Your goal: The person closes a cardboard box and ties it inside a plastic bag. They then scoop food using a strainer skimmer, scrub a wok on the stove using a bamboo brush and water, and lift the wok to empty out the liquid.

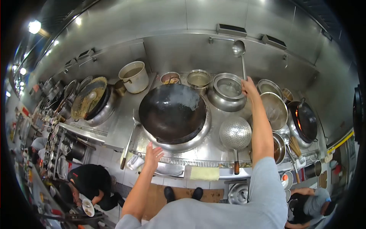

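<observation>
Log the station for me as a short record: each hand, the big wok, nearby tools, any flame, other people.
Right hand: gripping the handle of a ladle, bowl raised
Left hand: open, nothing held, near the front of the large wok; contact unclear
Large wok: dark, on the middle burner
Right of wok: perforated skimmer, handle toward the wearer
Flame: visible at the far-right burner
Other people: one lower left, one lower right

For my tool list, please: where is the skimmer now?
In the head view, the skimmer is right of centre, between the wok and the right arm, its handle pointing down the picture.
</observation>
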Tool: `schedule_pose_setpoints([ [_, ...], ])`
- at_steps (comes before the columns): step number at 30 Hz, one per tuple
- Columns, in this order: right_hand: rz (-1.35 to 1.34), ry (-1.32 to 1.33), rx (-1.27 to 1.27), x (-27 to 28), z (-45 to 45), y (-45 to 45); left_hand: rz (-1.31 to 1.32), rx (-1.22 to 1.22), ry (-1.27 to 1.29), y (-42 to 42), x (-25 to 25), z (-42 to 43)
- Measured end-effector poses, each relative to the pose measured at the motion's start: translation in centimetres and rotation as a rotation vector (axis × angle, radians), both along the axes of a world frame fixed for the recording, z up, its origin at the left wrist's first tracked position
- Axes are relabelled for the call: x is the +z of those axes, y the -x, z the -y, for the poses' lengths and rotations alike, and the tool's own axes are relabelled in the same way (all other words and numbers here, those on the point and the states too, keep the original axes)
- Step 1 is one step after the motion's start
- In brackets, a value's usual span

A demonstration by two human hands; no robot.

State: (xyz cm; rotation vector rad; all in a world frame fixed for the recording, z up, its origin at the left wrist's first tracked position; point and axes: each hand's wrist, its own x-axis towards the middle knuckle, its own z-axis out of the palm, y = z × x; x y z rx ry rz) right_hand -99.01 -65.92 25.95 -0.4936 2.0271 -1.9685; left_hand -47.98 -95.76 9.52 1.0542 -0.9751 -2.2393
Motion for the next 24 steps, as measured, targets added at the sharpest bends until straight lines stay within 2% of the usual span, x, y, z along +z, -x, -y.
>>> schedule_pose_setpoints([
  [2,-0.007,-0.103,-0.078,-1.7,-2.0,-5.7,0.038,-0.141,0.18,-5.3,-0.5,-1.2],
  [6,0.136,-0.046,-0.104,-6.0,-1.1,-5.7,0.213,-0.369,0.341,-13.0,-1.8,-2.1],
  [8,0.269,0.071,-0.214,-6.2,1.2,-4.6,0.233,-0.339,0.408,-15.1,-1.4,-2.7],
  [10,0.266,0.175,-0.19,-7.0,1.5,0.7,0.272,-0.306,0.471,-17.1,0.0,-3.2],
  [12,0.315,0.199,-0.087,-5.5,2.1,5.5,0.268,-0.263,0.459,-18.6,0.7,-3.8],
  [15,0.33,0.239,-0.134,-0.7,2.8,6.0,0.293,-0.23,0.495,-21.4,-0.4,-3.7],
  [17,0.1,0.087,-0.152,1.0,2.9,3.0,0.346,-0.194,0.473,-22.9,-0.4,-4.6],
  [20,0.041,0.083,-0.008,-1.8,0.3,-4.5,0.376,-0.15,0.419,-24.9,-1.8,-5.2],
  [23,0.169,0.085,-0.004,-5.4,-1.4,-7.4,0.309,-0.121,0.363,-24.1,-2.3,-5.7],
  [24,0.057,-0.125,-0.121,-8.0,-1.4,-5.9,0.267,-0.117,0.346,-23.5,-1.6,-5.7],
])
